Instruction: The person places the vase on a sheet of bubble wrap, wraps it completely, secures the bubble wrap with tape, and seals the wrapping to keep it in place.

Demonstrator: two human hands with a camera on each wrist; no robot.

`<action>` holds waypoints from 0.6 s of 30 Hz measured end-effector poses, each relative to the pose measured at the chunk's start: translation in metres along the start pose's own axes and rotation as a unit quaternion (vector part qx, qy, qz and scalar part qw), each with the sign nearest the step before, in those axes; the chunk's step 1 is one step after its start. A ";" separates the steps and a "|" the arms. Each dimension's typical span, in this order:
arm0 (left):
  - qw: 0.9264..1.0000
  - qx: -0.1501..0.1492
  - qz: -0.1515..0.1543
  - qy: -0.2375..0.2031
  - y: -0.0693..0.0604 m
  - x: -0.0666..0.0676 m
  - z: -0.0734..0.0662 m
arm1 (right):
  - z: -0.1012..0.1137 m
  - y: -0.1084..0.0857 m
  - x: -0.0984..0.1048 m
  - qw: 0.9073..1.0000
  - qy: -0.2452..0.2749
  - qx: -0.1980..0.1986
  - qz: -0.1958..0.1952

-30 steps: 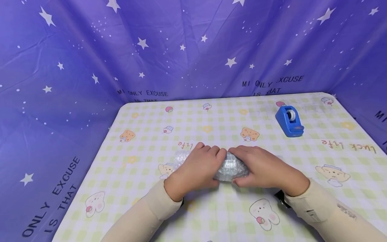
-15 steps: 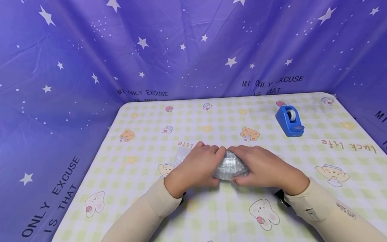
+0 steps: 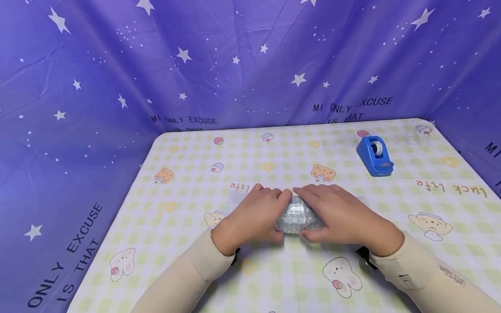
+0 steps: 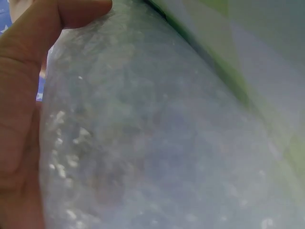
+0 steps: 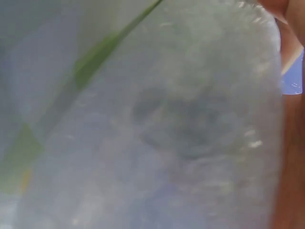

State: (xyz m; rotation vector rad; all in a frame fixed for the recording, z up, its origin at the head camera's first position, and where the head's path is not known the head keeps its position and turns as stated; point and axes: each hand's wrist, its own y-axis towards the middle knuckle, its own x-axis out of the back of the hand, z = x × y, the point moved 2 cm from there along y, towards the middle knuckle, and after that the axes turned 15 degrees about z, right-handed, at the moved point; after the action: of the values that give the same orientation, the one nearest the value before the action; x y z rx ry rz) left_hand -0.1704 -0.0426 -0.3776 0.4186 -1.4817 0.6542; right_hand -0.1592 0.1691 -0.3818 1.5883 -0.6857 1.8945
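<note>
A roll of clear bubble wrap (image 3: 296, 216) lies across the table between both hands; whatever it may contain cannot be made out. The left hand (image 3: 256, 217) grips its left part, fingers over the far side and thumb on the near side. On its right part, the right hand (image 3: 338, 215) holds it the same way, its thumb close to the left one. Bubble wrap (image 4: 143, 124) fills most of the left wrist view beside the hand (image 4: 21, 114). In the right wrist view the wrap (image 5: 167, 133) also covers most of the picture.
A blue tape dispenser (image 3: 375, 157) with a roll of tape stands at the back right of the table. The checked tablecloth (image 3: 274, 278) has printed cartoon figures. Behind and beside the table hangs a purple curtain (image 3: 219, 78) with white stars.
The right hand has shifted very slightly and its fingers have moved a little over the wrap. Both hands keep their grip, and the wrap stays in nearly the same place.
</note>
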 end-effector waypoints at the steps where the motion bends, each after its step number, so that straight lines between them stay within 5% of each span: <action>1: 1.000 -0.001 0.001 -0.003 0.000 0.000 0.000 | 0.001 0.000 0.001 1.000 -0.004 0.001 -0.001; 18: 0.997 -0.004 0.039 -0.067 0.002 0.000 0.007 | 0.014 0.002 0.001 0.999 -0.043 -0.007 -0.003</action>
State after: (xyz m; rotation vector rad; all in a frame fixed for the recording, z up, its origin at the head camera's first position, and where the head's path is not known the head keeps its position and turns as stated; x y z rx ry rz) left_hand -0.1773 -0.0458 -0.3772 0.4065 -1.6341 0.6936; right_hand -0.1510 0.1586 -0.3782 1.6689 -0.7294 1.8221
